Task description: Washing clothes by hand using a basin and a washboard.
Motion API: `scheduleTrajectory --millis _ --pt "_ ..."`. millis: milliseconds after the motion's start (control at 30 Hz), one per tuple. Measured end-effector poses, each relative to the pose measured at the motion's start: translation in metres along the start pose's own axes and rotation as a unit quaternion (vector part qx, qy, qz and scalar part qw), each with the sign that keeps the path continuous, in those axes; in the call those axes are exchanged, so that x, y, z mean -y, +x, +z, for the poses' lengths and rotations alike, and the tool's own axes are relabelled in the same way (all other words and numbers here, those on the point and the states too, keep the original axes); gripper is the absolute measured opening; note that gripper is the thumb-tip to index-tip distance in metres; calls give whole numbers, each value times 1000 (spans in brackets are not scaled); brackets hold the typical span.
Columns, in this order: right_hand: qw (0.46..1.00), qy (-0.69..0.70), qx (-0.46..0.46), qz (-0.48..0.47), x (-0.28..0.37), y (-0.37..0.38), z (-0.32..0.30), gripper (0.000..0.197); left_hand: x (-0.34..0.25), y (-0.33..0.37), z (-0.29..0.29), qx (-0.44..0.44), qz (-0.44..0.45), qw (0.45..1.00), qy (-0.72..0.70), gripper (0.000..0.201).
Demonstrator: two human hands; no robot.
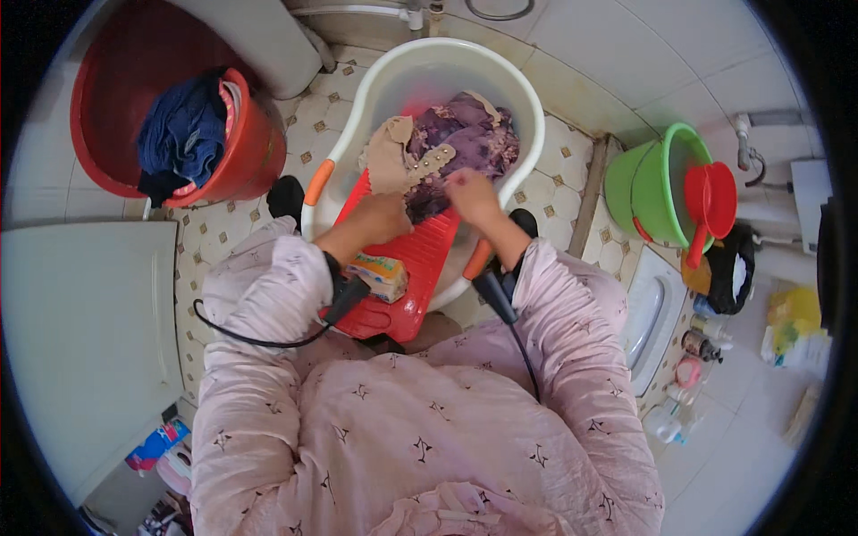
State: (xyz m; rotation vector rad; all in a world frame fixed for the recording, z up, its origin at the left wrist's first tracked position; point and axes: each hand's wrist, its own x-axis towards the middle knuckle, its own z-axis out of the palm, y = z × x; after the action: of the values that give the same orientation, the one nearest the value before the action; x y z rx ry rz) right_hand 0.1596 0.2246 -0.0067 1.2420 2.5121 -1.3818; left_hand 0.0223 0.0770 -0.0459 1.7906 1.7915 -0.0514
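Note:
A purple patterned garment (474, 138) with beige parts and a row of pale studs lies bunched in a white basin (362, 98) with orange handles. Its near end rests on a red ridged washboard (429, 259), which leans out over the basin's near rim. My left hand (380, 217) is closed on the garment's near edge, low over the washboard; its fingertips are partly hidden. At the garment's right side, my right hand (474, 196) pinches the cloth with bent fingers. A soap bar in a printed wrapper (380, 275) sits on the washboard, beside my left wrist.
At the far left stands a red bucket (255, 156) with dark blue clothes over its rim. A green bucket (643, 192) at the right holds a red dipper (710, 201). Near it are a white squat toilet (652, 313) and several bottles. A pale cabinet (89, 330) stands at left.

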Motion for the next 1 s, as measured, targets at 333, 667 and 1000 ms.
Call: scheduleTrajectory --millis 333,667,1000 --pt "910 -390 36 -132 -7 78 16 42 -52 -85 -82 9 -85 996 -34 11" --pt "868 -463 110 -144 -4 83 15 21 -18 -106 -33 -250 -160 949 -105 9" --pt "870 -454 163 -102 -27 88 -28 37 -33 -64 -15 -191 -3 980 -62 10"
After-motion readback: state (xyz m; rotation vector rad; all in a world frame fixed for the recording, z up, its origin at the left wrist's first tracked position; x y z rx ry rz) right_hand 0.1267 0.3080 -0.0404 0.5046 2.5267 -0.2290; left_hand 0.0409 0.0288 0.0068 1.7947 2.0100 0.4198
